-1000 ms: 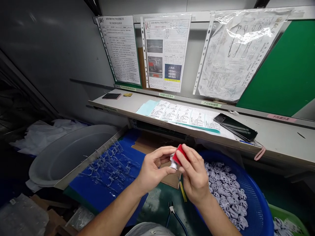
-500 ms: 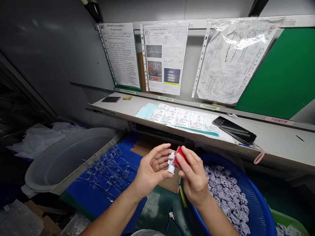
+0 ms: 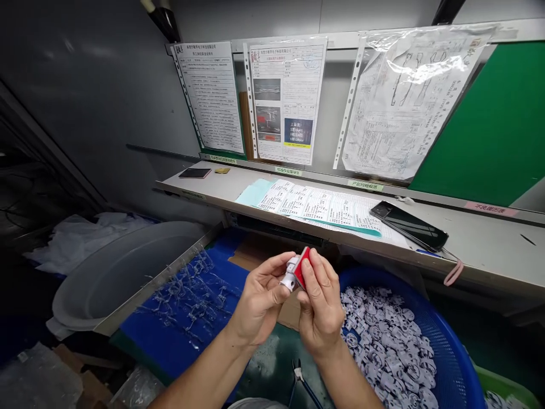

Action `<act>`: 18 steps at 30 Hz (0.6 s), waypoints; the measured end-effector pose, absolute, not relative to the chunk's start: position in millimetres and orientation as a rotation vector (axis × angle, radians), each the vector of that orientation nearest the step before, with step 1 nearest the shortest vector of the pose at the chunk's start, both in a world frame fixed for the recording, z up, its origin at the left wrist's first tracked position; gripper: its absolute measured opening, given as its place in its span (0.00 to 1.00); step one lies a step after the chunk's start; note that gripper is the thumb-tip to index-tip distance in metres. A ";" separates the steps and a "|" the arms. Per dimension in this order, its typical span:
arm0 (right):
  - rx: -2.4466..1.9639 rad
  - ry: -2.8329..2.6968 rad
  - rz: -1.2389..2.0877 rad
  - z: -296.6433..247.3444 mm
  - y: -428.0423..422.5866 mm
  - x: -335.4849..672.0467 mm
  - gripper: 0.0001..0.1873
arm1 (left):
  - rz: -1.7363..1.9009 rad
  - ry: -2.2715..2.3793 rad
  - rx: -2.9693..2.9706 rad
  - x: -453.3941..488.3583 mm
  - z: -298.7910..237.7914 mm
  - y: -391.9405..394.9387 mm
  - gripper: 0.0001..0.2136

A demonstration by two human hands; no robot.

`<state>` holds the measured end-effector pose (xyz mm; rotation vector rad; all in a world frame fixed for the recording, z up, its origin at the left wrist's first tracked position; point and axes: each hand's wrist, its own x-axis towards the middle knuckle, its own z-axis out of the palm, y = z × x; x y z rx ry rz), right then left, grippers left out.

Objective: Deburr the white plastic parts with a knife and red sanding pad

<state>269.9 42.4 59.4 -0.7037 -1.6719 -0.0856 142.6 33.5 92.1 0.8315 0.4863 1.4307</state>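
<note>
Between the thumb and fingers of my left hand [image 3: 260, 296] is a small white plastic part [image 3: 288, 278], with a round foot and a hole in its side. My right hand [image 3: 324, 304] is closed on a flat red-faced block with a grey edge [image 3: 302, 269], its fingers lying along the red face. The block's grey side meets the white part, or nearly so; the exact contact is hidden. Below the hands, blue-handled nippers [image 3: 298, 375] lie on the green bench surface.
A blue basket [image 3: 455, 346] full of white plastic parts [image 3: 395, 341] stands at right, a green container [image 3: 502, 386] beyond it. Clear plastic sprues [image 3: 191, 307] lie on a blue sheet at left, beside a grey tub [image 3: 128, 272]. Above runs a shelf with papers [image 3: 315, 204] and a phone [image 3: 409, 225].
My left fingers have closed around the white part. My right hand has shifted slightly left with the block, now tilted against or close to the part. The view has shifted slightly.
</note>
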 end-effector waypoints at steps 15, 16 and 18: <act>-0.965 -1.458 0.649 28.3 17.8 279.4 0.16 | 1.464 0.456 0.790 133.2 62.8 44.3 0.25; -0.994 -1.376 0.696 29.4 17.0 281.4 0.16 | 1.456 0.459 0.840 132.7 61.4 45.0 0.24; -1.041 -1.277 0.747 33.1 14.9 282.4 0.15 | 1.439 0.488 0.946 132.0 58.8 46.3 0.23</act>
